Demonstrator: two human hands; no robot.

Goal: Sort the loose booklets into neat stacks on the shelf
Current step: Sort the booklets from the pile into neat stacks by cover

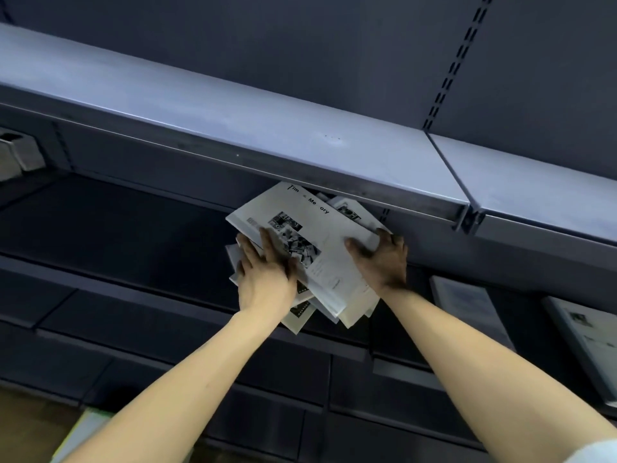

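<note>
Left hand (263,272) lies flat, fingers spread, on the near left part of the top booklet (320,242), pressing down on the pile of booklets (300,315) rather than closing around anything; its thumb points toward 1 o'clock across the cover's photo collage. From this hand the pile fans out toward 5 o'clock, with corners of lower booklets sticking out past the front edge of the lower shelf (133,228). The top booklet is white, tilted, with dark lettering near its far edge at 12 o'clock, where it slips under the lip of the upper shelf (233,128). More covers peek out from beneath it at about 1 o'clock.

Right hand (384,259), in shadow, grips the right edge of the top booklet, thumb on the cover and fingers curled around the side; whether they reach under the whole pile I cannot tell. The pile sits at 9 o'clock from this hand, between both hands.

Farther right, at 3 o'clock, two other booklets (467,305) lie flat on a neighbouring shelf section, well apart from the pile.
</note>
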